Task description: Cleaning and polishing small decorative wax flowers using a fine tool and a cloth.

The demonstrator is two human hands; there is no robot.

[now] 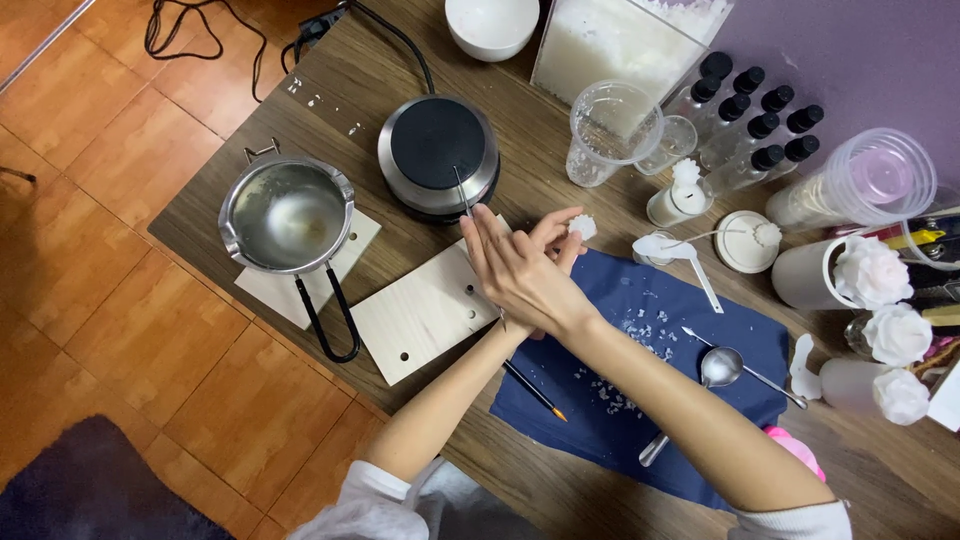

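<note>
My two hands meet above the wooden table (330, 90), by the near edge of a round black hot plate (438, 152). My right hand (515, 275) lies on top with its fingers stretched up and left, and it grips a thin metal pick (462, 190) that sticks out past the fingertips. My left hand (553, 228) is mostly hidden beneath it; its fingertips pinch a small white wax piece (583, 228). Below the hands lie a dark blue cloth (700, 310) strewn with white flakes and a pale wooden board (420, 320).
A steel pouring pot (286, 214) with a black handle stands on another board at the left. A spoon (720, 368) and a thin brush (535, 390) rest on the cloth. Clear cups (612, 130), black-capped bottles (750, 125), white wax flowers (872, 270) and a tub of flakes (620, 40) crowd the right and back.
</note>
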